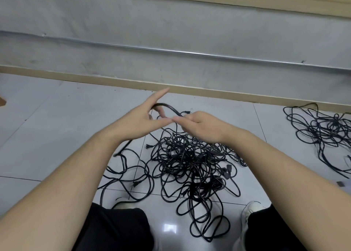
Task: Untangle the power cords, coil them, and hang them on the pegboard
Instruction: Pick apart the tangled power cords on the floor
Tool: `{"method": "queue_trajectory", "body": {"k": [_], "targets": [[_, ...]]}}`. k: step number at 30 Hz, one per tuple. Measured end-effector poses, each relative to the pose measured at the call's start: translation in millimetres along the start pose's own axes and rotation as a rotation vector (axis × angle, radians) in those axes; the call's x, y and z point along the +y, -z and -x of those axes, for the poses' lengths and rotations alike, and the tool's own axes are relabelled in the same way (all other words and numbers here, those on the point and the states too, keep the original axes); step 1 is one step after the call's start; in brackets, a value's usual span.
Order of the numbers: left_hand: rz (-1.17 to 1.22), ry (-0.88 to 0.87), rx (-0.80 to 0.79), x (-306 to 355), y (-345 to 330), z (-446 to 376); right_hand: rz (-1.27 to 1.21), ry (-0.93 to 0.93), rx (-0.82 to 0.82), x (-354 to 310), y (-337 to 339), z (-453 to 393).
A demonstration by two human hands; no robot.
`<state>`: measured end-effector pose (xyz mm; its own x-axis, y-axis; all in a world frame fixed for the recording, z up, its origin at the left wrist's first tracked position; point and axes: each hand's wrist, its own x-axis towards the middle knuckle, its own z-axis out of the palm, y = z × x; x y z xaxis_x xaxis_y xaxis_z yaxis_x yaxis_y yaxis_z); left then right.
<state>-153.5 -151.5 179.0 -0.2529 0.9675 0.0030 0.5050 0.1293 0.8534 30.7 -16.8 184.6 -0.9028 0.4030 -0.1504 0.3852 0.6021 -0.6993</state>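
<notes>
Head view: both arms reach forward over a tiled floor [57,129], and the two hands meet in the air above a big black tangle of power cords [191,161]. The left hand [140,120] has its forefinger and thumb stretched out straight, and a loop of the held cord [167,107] arcs across the gap between them; its other fingers look curled in behind the loop, so its grip seems to be a loose hook on the cord rather than a firm clamp. The right hand [201,126] is curled, its fingers closed round the same cord where the arc comes down, thumb tip touching the left thumb. Held this way, the left hand seems to serve as a former for the loop while the right feeds and steers the strand, which suits coiling one cord drawn up out of the pile. The rest of that cord drops from the right hand into the tangle, so it is probably not yet free.

The tangle lies between the person's knees and the skirting board [209,93], within easy reach. A second heap of cords [322,133] lies well apart to the right, near the wall [133,41]. Loose plugs show at the edges of the main pile. No pegboard can be seen; hanging is judged to be far off
</notes>
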Motion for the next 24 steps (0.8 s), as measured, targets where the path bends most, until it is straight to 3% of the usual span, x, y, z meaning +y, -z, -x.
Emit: {"method": "queue_trajectory", "body": {"k": [4, 9, 12, 16, 20, 22, 24], "targets": [[0.112, -0.066, 0.121, 17.5, 3.2, -0.9, -0.137, -0.032, -0.052, 16.2, 7.8, 6.0], [0.254, 0.063, 0.348, 1.3, 21.4, -0.2, 0.051, -0.167, -0.179, 61.1, 4.2, 15.5], [0.27, 0.118, 0.432, -19.0, 27.0, 0.8, 0.079, -0.237, -0.122, 77.0, 4.2, 17.7], [0.082, 0.11, 0.45, -32.2, 24.7, -2.1, 0.145, -0.196, -0.092, 58.7, 5.6, 11.6], [-0.204, 0.116, 0.343, -29.4, 33.2, -2.3, 0.134, -0.106, -0.058, 23.5, 13.5, 10.2], [-0.419, 0.033, 0.297, -20.2, 37.2, -1.8, 0.173, -0.061, -0.076, 10.2, 14.7, 13.0], [-0.469, -0.031, 0.211, -7.4, 31.6, -1.1, 0.168, -0.023, -0.078, -0.5, 12.8, 14.4]]}}
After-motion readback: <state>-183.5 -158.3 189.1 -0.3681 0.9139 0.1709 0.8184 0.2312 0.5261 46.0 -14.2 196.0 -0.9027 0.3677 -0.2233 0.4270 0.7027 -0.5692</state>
